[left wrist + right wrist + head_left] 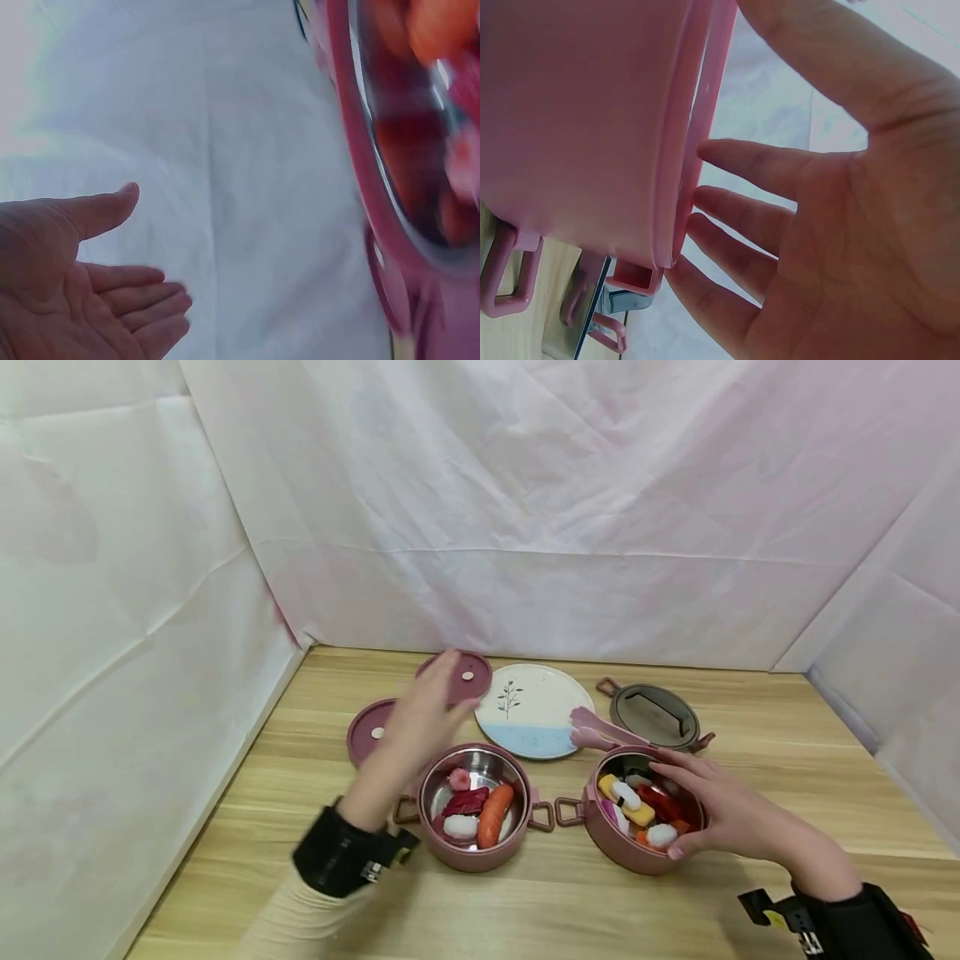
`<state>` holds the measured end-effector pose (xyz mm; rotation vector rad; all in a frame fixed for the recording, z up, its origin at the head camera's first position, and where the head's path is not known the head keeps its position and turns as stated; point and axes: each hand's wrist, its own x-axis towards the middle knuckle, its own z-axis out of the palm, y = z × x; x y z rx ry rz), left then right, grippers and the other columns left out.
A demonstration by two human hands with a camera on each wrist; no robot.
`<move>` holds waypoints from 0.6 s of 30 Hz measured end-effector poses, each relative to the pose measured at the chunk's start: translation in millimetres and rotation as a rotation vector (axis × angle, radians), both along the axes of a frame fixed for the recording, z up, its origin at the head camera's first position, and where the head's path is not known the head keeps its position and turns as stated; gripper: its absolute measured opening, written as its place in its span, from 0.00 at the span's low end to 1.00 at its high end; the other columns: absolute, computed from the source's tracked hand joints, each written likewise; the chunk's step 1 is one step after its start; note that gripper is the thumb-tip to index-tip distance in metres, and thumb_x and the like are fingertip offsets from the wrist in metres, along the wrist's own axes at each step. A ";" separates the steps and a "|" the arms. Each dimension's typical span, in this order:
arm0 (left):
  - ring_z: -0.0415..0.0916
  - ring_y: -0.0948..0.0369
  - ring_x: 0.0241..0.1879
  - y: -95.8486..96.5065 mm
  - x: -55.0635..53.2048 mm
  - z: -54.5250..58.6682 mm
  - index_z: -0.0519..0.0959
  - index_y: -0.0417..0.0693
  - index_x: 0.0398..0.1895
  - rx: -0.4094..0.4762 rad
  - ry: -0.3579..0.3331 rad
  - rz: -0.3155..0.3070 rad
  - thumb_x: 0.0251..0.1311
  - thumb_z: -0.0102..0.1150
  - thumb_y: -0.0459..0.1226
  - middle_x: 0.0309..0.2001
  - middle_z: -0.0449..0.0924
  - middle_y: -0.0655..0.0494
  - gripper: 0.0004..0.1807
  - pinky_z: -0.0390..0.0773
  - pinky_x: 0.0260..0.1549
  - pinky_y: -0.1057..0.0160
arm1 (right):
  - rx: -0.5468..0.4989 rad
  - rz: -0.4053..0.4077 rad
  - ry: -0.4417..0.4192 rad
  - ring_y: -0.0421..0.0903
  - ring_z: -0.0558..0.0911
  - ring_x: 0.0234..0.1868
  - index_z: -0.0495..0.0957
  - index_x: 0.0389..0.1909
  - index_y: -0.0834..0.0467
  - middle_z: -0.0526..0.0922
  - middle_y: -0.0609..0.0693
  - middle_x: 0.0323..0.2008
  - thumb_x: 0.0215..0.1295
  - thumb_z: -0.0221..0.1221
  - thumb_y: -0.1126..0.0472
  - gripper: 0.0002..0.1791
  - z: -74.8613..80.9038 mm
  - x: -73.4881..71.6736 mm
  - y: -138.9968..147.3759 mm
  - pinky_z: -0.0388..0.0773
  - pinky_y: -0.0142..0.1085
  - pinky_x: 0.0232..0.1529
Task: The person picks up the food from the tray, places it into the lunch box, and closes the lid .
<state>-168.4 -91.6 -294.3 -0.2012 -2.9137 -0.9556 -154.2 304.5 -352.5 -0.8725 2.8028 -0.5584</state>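
My left hand (420,718) is raised behind the left pot (480,861), blurred, over two round burgundy lids (471,677). In the left wrist view its fingers and thumb are straight and hold nothing, apart from the pot's rim. Inside that pot lie a toy sausage (495,817), a dark red meat piece (467,801), a white piece (461,827) and a pink piece (459,779). My right hand (723,814) spans the right side of the right pot (617,842), its fairly straight fingertips at the rim. Several toy sushi pieces (640,814) lie in this pot.
Behind the pots is a round plate (536,739) with a plant drawing. A dark-topped pan (652,718) stands at the back right, with pink utensils (596,727) in front of it. Brown side handles (568,812) of both pots nearly meet. White cloth (525,527) walls the table.
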 end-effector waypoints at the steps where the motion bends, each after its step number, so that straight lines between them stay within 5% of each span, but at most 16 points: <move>1: 0.55 0.48 0.77 -13.3 -4.7 -1.7 0.56 0.45 0.78 -0.011 -0.016 0.011 0.70 0.57 0.47 0.78 0.56 0.46 0.38 0.57 0.76 0.47 | -0.002 -0.005 0.000 0.72 0.63 0.67 0.68 0.69 0.62 0.62 0.64 0.72 0.41 0.75 0.35 0.57 0.4 0.3 0.1 0.70 0.72 0.54; 9: 0.67 0.38 0.68 -101.0 -28.9 -38.2 0.72 0.39 0.67 -0.125 -0.099 0.085 0.73 0.50 0.43 0.67 0.72 0.37 0.25 0.68 0.66 0.39 | -0.014 -0.021 -0.022 0.71 0.63 0.67 0.65 0.70 0.64 0.62 0.64 0.72 0.41 0.75 0.35 0.59 0.7 0.2 -1.7 0.71 0.71 0.55; 18: 0.68 0.36 0.65 -141.1 -37.1 -71.2 0.72 0.31 0.64 -0.115 -0.207 0.178 0.71 0.54 0.42 0.64 0.73 0.31 0.26 0.70 0.64 0.39 | -0.022 -0.022 -0.034 0.71 0.62 0.67 0.66 0.70 0.63 0.61 0.64 0.72 0.42 0.75 0.37 0.57 0.6 0.1 0.6 0.71 0.71 0.55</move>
